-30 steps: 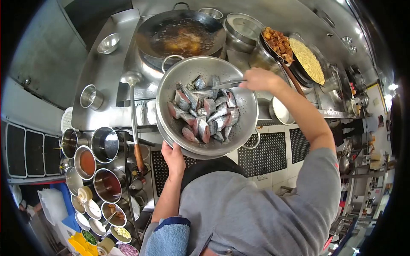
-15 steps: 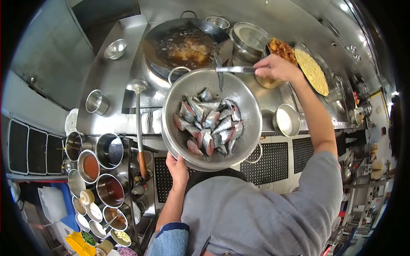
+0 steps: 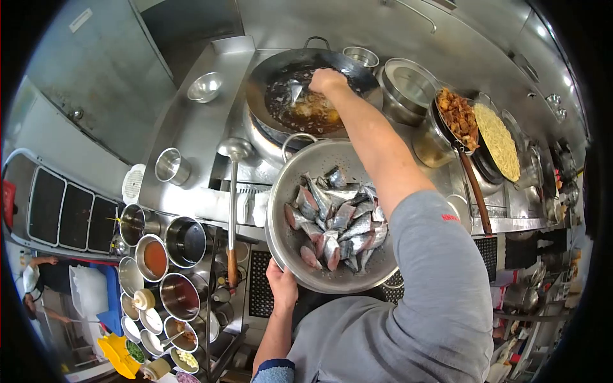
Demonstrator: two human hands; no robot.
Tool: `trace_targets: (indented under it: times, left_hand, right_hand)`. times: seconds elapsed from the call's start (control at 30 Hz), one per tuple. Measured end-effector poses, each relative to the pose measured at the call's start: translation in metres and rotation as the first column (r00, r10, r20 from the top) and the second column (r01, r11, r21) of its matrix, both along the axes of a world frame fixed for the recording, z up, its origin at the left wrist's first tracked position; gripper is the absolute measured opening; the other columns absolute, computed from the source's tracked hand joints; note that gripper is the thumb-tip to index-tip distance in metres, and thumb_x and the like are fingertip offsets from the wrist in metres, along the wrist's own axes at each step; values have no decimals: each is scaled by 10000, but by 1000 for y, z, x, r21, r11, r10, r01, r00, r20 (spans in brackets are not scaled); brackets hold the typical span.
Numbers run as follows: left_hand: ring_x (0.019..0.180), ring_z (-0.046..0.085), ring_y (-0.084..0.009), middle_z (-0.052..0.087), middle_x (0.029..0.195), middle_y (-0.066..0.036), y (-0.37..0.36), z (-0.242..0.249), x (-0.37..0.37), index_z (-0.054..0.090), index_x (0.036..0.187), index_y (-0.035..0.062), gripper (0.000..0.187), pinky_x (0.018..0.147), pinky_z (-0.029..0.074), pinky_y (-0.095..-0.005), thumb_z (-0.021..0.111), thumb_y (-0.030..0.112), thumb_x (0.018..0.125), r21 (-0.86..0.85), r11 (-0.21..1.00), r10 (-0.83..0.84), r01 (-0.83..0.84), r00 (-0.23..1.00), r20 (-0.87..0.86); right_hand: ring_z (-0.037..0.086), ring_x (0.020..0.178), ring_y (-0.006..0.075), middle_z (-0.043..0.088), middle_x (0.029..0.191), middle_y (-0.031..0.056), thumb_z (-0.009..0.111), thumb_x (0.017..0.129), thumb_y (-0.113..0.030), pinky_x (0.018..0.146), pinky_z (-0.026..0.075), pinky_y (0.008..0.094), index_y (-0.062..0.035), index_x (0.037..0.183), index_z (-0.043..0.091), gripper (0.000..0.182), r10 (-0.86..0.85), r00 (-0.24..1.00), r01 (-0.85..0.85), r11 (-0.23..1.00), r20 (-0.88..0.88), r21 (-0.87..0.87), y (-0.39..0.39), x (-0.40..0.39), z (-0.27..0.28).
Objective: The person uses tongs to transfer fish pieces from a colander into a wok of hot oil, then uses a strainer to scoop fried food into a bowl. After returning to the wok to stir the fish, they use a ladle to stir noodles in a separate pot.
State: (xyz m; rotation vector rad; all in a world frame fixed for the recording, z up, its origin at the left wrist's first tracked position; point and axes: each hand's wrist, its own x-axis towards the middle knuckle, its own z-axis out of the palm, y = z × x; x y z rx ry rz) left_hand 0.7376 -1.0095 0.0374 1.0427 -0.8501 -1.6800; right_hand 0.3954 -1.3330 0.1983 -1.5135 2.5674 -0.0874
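A steel colander (image 3: pixel 285 203) with loop handles, heaped with raw silver-skinned fish pieces (image 3: pixel 343 220), is in front of me. My left hand (image 3: pixel 281 285) grips its near-left side, thumb up on the outer wall and fingers hidden underneath. Stretched out past the colander, my right hand (image 3: pixel 327 81) is closed over the wok (image 3: pixel 260 96). The metal tongs it held a moment before are mostly hidden by the hand and blur. A fish piece (image 3: pixel 295 92) shows just left of this hand, above dark bubbling oil (image 3: pixel 300 118). My right forearm covers part of the colander.
A long-handled ladle (image 3: pixel 235 150) lies left of the colander. Pots of sauces (image 3: pixel 181 297) and small ingredient bowls crowd the lower left. At right are a strainer of fried brown pieces (image 3: pixel 456 118), noodles (image 3: pixel 497 142) and stacked bowls (image 3: pixel 408 86). Another person (image 3: pixel 38 281) is at far left.
My right hand has moved forward and left from above the colander's rim to over the wok, with a fish piece. My left hand keeps its grip. The view has shifted, moving the scene rightward.
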Motion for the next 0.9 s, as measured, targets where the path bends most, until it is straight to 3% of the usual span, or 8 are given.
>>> trace_targets:
  times: [0.07, 0.2, 0.33, 0.4, 0.53, 0.6, 0.7, 0.9]
  left_hand:
    - [821, 621, -103, 653, 963, -35, 2, -2, 1, 581, 1060, 5, 153, 744, 517, -259, 606, 41, 913, 5, 1000, -19, 19, 1000, -11]
    - [829, 622, -107, 653, 971, -38, 1, -1, 0, 570, 1075, 2, 169, 757, 515, -258, 608, 49, 918, -20, 1000, -17, 16, 999, -47]
    - [868, 587, -97, 642, 996, -41, 1, -3, 1, 578, 1073, -23, 173, 799, 479, -251, 571, 58, 921, -42, 998, -42, 40, 998, -44]
    - [861, 589, -99, 643, 994, -40, 1, 3, -2, 580, 1066, -20, 164, 800, 479, -252, 573, 37, 912, -29, 999, -31, 28, 996, -84]
    - [848, 588, -95, 643, 978, -38, 1, 0, 0, 581, 1052, -17, 148, 784, 480, -246, 571, 30, 912, -38, 999, -27, 23, 995, -100]
    - [844, 587, -92, 643, 972, -36, 0, 0, 1, 582, 1049, -17, 145, 779, 480, -243, 571, 30, 912, -46, 998, -44, 39, 994, -104]
    - [839, 582, -87, 643, 971, -36, 0, 5, 0, 582, 1049, -18, 146, 772, 476, -240, 577, 40, 916, -44, 998, -52, 47, 992, -115]
    - [862, 580, -95, 640, 992, -42, -1, -6, 0, 580, 1070, -20, 162, 780, 475, -245, 572, 51, 925, -51, 998, -41, 36, 995, -91]
  right_hand:
    - [588, 1168, 290, 601, 1281, 130, 579, 830, -242, 979, 474, 408, -126, 1219, 643, 411, -81, 997, 80, 990, -5, -114, 3, -11, 4]
    - [660, 995, 303, 687, 1062, 176, 642, 811, -423, 866, 511, 423, -29, 1112, 668, 496, 85, 988, -104, 983, -129, -152, 29, -62, 54]
    - [663, 799, 259, 689, 854, 153, 624, 856, -390, 753, 502, 380, 3, 978, 676, 415, 492, 867, -497, 842, -77, -211, 151, -67, 131]
    - [657, 826, 263, 689, 877, 156, 628, 862, -358, 746, 489, 379, 12, 961, 671, 386, 477, 879, -475, 872, 12, 116, 217, -28, 161]
    - [652, 912, 340, 687, 922, 181, 687, 824, -322, 800, 502, 412, -10, 994, 681, 355, 487, 874, -475, 851, 3, 225, 285, 5, 100]
    - [631, 972, 360, 683, 968, 187, 693, 822, -310, 856, 493, 429, -28, 1057, 682, 367, 378, 925, -326, 846, -44, 421, 280, 18, 62]
    - [657, 956, 338, 687, 992, 182, 677, 825, -325, 838, 510, 453, -55, 1011, 699, 329, 503, 857, -471, 852, -110, 230, 276, 13, 12]
    - [630, 994, 329, 687, 1009, 159, 699, 821, -290, 872, 482, 411, -68, 1069, 701, 333, 446, 893, -436, 889, -53, 139, 282, -4, 58]
